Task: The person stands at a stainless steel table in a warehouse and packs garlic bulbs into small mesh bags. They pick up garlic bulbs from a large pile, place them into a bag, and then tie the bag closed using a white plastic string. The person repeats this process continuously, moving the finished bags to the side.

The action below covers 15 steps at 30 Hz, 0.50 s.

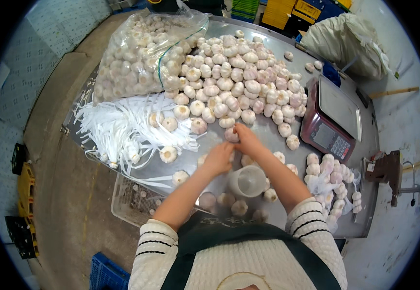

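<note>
Both hands meet over the metal table, at the near edge of a big heap of garlic bulbs (246, 78). The fingers of my right hand (249, 143) are on a pinkish garlic bulb (231, 135). Close beside it, my left hand (218, 159) is curled with its fingertips near the right hand; what lies within its fingers is hidden. A translucent plastic cylinder (248, 181) stands between my forearms. Loose bulbs lie around it, among them a garlic bulb (239, 207) close to my apron.
White mesh net sleeves (123, 125) and a clear bag of garlic (134, 58) lie left. On the right are a digital scale (327, 127), netted garlic strings (335, 185) and a brown clamp-like device (385, 174). A plastic crate (132, 203) sits below the table's left edge.
</note>
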{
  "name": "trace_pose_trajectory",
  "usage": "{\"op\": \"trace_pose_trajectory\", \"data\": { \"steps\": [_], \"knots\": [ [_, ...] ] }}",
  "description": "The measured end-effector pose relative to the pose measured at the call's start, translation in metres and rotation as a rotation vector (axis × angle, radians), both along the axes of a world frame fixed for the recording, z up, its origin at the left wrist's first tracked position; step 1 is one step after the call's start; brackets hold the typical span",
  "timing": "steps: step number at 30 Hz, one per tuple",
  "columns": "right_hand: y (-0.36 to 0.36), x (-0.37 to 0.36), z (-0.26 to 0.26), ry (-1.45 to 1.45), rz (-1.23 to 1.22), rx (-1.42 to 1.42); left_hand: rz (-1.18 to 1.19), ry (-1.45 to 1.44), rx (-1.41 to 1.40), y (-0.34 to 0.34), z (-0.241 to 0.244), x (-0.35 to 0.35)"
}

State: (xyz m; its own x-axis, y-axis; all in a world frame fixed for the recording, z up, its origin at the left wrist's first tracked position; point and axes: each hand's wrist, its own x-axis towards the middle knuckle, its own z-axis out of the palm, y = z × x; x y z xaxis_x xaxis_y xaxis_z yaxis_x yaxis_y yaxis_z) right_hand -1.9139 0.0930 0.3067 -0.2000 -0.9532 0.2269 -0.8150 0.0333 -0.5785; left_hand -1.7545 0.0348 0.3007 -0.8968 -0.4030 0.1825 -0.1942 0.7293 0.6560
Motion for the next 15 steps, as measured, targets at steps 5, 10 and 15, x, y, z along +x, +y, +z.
{"op": "trace_pose_trajectory", "data": {
  "steps": [5, 10, 15],
  "knots": [
    [0.003, -0.013, 0.008, -0.882, -0.213, 0.253, 0.098, 0.079, 0.792, -0.007, 0.002, 0.008],
    [0.08, 0.0, 0.073, -1.437, -0.153, 0.152, 0.041, 0.197, 1.716, -0.006, 0.07, 0.041],
    [0.128, 0.05, 0.113, -0.273, 0.107, -0.085, 0.073, 0.348, 1.096, 0.039, 0.074, 0.039]
  ]
}}
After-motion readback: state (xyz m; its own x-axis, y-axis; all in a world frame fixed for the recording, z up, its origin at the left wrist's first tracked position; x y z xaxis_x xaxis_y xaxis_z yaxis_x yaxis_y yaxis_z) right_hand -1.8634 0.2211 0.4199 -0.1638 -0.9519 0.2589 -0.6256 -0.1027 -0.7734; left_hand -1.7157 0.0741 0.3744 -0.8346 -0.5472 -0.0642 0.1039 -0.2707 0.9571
